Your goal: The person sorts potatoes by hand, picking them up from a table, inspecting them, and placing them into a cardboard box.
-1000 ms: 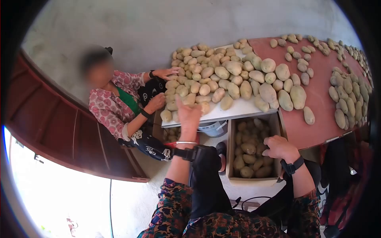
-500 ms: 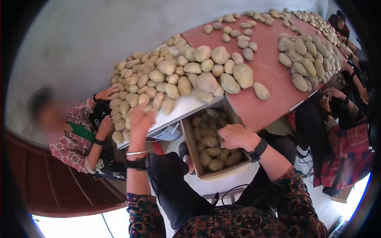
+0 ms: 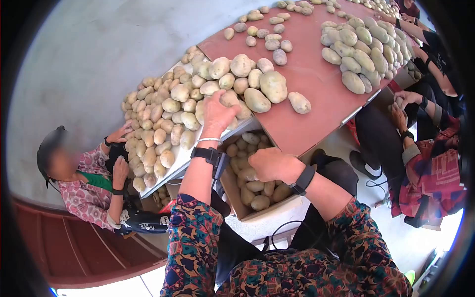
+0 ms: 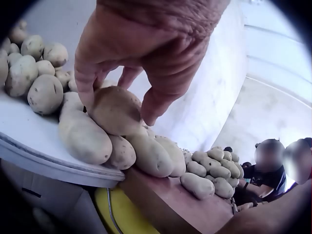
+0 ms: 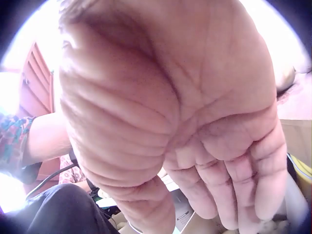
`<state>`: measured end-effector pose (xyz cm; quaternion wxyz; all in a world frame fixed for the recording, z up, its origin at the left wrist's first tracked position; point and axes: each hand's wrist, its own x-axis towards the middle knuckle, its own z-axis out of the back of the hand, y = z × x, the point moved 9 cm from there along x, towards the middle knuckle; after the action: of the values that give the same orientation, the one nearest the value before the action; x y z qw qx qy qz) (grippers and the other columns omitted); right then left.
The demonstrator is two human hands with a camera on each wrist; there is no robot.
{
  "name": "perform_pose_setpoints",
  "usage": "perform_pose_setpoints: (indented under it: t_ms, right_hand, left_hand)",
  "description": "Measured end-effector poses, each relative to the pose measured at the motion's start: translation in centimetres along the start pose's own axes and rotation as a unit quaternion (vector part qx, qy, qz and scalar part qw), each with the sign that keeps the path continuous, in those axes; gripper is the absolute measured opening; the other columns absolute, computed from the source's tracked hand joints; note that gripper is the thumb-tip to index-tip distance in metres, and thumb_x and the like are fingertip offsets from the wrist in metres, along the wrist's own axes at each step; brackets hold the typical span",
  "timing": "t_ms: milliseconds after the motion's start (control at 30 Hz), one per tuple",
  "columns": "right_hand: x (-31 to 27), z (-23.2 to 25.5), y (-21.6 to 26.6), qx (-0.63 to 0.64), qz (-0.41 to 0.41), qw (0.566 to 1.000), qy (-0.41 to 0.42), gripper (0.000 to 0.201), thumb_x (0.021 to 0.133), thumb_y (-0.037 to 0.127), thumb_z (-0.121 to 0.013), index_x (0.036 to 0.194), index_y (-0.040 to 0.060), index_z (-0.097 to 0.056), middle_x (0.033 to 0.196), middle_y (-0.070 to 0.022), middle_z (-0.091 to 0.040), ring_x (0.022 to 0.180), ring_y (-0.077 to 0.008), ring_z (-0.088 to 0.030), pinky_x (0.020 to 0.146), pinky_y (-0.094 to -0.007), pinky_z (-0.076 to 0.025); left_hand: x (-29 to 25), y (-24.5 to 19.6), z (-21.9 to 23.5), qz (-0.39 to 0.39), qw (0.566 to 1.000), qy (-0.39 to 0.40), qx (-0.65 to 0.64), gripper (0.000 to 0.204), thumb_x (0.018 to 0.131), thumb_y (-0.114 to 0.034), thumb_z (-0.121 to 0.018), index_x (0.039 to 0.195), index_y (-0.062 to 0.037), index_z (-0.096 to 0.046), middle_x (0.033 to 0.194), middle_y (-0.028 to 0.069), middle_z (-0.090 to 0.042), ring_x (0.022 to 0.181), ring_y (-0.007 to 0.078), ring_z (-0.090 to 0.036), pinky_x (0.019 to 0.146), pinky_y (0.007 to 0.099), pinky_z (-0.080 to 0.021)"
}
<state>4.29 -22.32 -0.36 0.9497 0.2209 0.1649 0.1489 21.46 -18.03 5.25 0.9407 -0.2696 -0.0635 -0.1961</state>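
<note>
In the head view my left hand (image 3: pixel 217 116) reaches over the near edge of a heap of potatoes (image 3: pixel 170 105). Its thumb and fingers grip a large potato (image 4: pixel 116 111) from above, with other potatoes close under and around it. My right hand (image 3: pixel 274 164) hovers over a cardboard box (image 3: pixel 272 209) of potatoes below the table edge. Its palm is bare in the right wrist view, the fingers lying loosely bent and holding nothing. The hand hides part of the box's contents in the head view.
The white tabletop (image 3: pixel 184 154) meets a red board (image 3: pixel 302 133) bearing scattered potatoes and a second heap (image 3: pixel 363 57). A person in a pink patterned shirt (image 3: pixel 89 200) sits at the left, hands by the potatoes. Another person's plaid sleeve (image 3: pixel 430 158) is at the right.
My left hand has moved right along the table edge and now grips a large potato. My right hand stays over the box. The head view has turned to the right.
</note>
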Motion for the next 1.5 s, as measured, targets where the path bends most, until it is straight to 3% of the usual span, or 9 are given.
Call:
perform_pose_setpoints:
  t_ms: [267, 333, 467, 533, 833, 967, 1367, 1433, 1500]
  right_hand:
    - [-1.0, 1.8, -1.6, -0.002, -0.006, 1.0, -0.026, 0.024, 0.075, 0.019, -0.068, 0.086, -0.0011, -0.069, 0.089, -0.0203, -0.068, 0.088, -0.0365, -0.066, 0.076, -0.0457, -0.053]
    - [-1.0, 1.5, -2.1, 0.012, -0.024, 1.0, -0.008, 0.026, 0.075, 0.02, -0.068, 0.089, -0.0016, -0.068, 0.089, -0.0206, -0.068, 0.09, -0.0365, -0.066, 0.078, -0.0458, -0.052]
    - [-1.1, 1.7, -2.6, 0.034, -0.02, 0.999, -0.009, 0.033, 0.077, 0.024, -0.071, 0.095, -0.0027, -0.064, 0.089, -0.0209, -0.066, 0.092, -0.0373, -0.063, 0.079, -0.0451, -0.05]
    - [-1.3, 2.8, -2.5, 0.056, 0.013, 0.997, -0.054, 0.035, 0.079, 0.027, -0.072, 0.095, -0.0028, -0.063, 0.087, -0.0206, -0.066, 0.088, -0.0384, -0.063, 0.075, -0.0455, -0.049]
    - [-0.9, 3.0, -2.5, 0.008, -0.004, 0.998, -0.055, 0.031, 0.077, 0.026, -0.071, 0.091, -0.001, -0.064, 0.083, -0.0216, -0.066, 0.083, -0.0385, -0.064, 0.073, -0.048, -0.049]
    - [-1.4, 3.4, -2.1, 0.021, -0.025, 0.997, -0.064, 0.021, 0.074, 0.016, -0.068, 0.085, -0.0011, -0.069, 0.087, -0.0193, -0.069, 0.087, -0.0353, -0.067, 0.077, -0.0448, -0.053]
    - [-1.2, 3.2, -3.4, 0.041, -0.046, 0.998, -0.028, 0.034, 0.079, 0.024, -0.069, 0.099, -0.0027, -0.064, 0.094, -0.0219, -0.065, 0.092, -0.0374, -0.063, 0.079, -0.0458, -0.048]
    - [-1.1, 3.4, -3.1, 0.032, -0.045, 0.998, -0.027, 0.034, 0.079, 0.024, -0.07, 0.099, -0.003, -0.064, 0.095, -0.0224, -0.065, 0.093, -0.0376, -0.062, 0.079, -0.0455, -0.048]
    - [-0.9, 3.3, -3.3, 0.027, -0.037, 0.998, -0.034, 0.034, 0.079, 0.025, -0.07, 0.098, -0.0024, -0.064, 0.093, -0.0223, -0.065, 0.092, -0.0381, -0.062, 0.079, -0.0457, -0.048]
  left_hand:
    - [-9.6, 2.5, 5.3, 0.059, 0.921, 0.044, -0.382, 0.051, 0.077, -0.02, -0.071, 0.123, -0.0028, -0.054, 0.116, 0.0116, -0.062, 0.095, 0.0197, -0.061, 0.087, 0.0318, -0.049]
    - [-13.1, 4.4, 2.4, 0.174, 0.81, 0.185, -0.528, 0.053, 0.079, -0.026, -0.068, 0.124, -0.0024, -0.053, 0.115, 0.014, -0.062, 0.103, 0.025, -0.062, 0.09, 0.0339, -0.048]
    - [-16.3, 8.0, -3.9, 0.279, 0.726, 0.148, -0.611, 0.06, 0.081, -0.025, -0.068, 0.131, 0.0012, -0.048, 0.12, 0.0165, -0.062, 0.105, 0.0271, -0.063, 0.091, 0.039, -0.049]
    - [-16.6, 18.4, -8.1, 0.29, 0.944, 0.053, -0.149, 0.059, 0.081, -0.019, -0.068, 0.13, 0.0059, -0.049, 0.121, 0.0208, -0.062, 0.11, 0.0311, -0.061, 0.097, 0.0393, -0.047]
    - [-11.6, 5.9, 1.0, 0.12, 0.974, -0.081, -0.175, 0.053, 0.079, -0.011, -0.072, 0.125, 0.0044, -0.053, 0.117, 0.0229, -0.059, 0.103, 0.0351, -0.061, 0.092, 0.0451, -0.048]
    - [-6.8, 0.9, 0.1, -0.115, 0.99, -0.085, 0.011, 0.06, 0.075, -0.015, -0.075, 0.129, -0.0047, -0.052, 0.127, 0.025, -0.049, 0.117, 0.0395, -0.052, 0.097, 0.0445, -0.046]
    - [-12.7, 3.2, -1.9, -0.057, 0.995, 0.067, -0.045, 0.045, 0.072, -0.007, -0.065, 0.116, -0.007, -0.059, 0.118, 0.0225, -0.054, 0.107, 0.0414, -0.056, 0.093, 0.0458, -0.048]
    - [-13.9, 6.4, -4.2, -0.157, 0.984, 0.031, 0.073, 0.044, 0.077, -0.003, -0.062, 0.12, -0.0065, -0.059, 0.122, 0.0221, -0.057, 0.113, 0.0411, -0.055, 0.097, 0.0446, -0.046]
    - [-15.0, 8.0, -4.7, -0.078, 0.982, 0.077, 0.152, 0.04, 0.079, -0.001, -0.058, 0.119, -0.0048, -0.061, 0.117, 0.0221, -0.062, 0.107, 0.0408, -0.06, 0.094, 0.0439, -0.048]
